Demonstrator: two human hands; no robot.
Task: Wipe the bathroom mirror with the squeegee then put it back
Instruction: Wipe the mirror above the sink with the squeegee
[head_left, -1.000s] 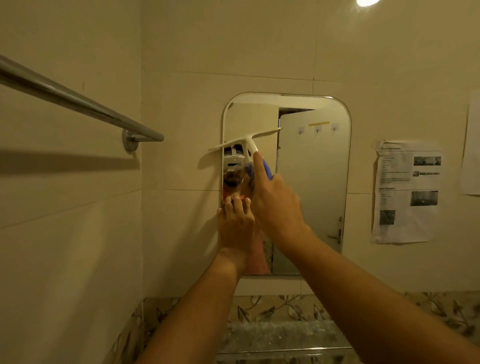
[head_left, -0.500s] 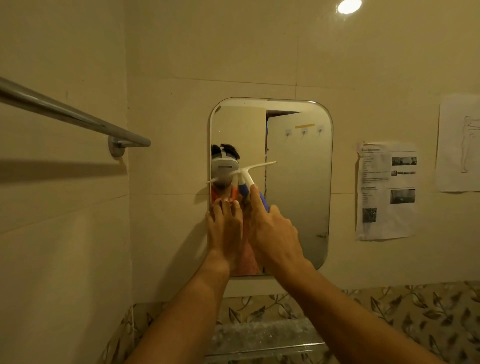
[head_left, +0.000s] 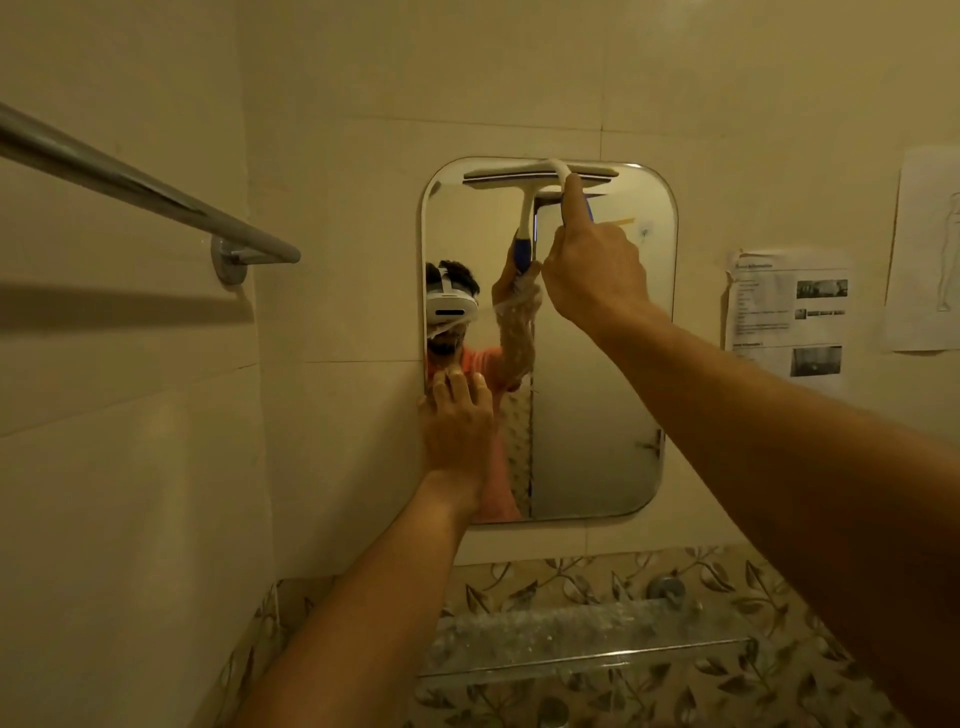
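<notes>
Squeegee (head_left: 540, 174) in right hand (head_left: 592, 270), atop mirror (head_left: 597, 389)

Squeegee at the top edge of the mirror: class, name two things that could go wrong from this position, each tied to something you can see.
1. The squeegee blade is narrower than the mirror, so one pull may leave unwiped strips.
2. The left hand rests on the mirror's left edge; it could smudge the glass and block the blade there.

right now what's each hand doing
Left hand: open, flat against the mirror's lower left edge, holding nothing.
Right hand: closed on the squeegee handle.
</notes>
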